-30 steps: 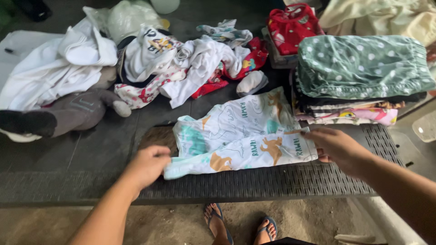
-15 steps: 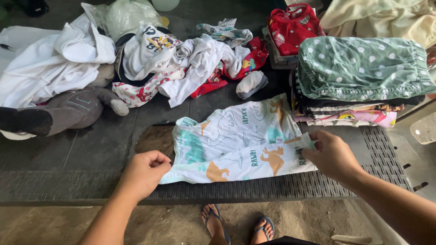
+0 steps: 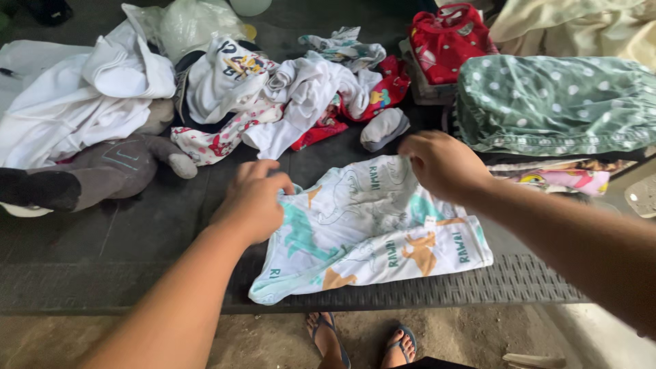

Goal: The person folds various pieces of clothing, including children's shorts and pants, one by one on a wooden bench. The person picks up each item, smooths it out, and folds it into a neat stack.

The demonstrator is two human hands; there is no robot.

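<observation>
Head view: we held dinosaur-print garment (image 3: 372, 229) flat on near edge of dark table (image 3: 102, 273). Left hand (image 3: 253, 201) fingers curled, pinching left edge; right hand (image 3: 441, 164) fingers gripping far edge, keeping fabric taut. Small white tag (image 3: 430, 222) right of garment's middle. Folded stack topped by green dotted cloth (image 3: 547, 102) sat far right.

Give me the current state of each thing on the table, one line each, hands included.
Dinosaur-print garment: lying flat, partly folded.
Left hand: on the garment's left edge.
Right hand: at the garment's top edge, fingers curled.
Green dotted cloth: folded, on top of a stack.
Loose clothes: unfolded heap.
Grey plush toy: lying on its side.
</observation>
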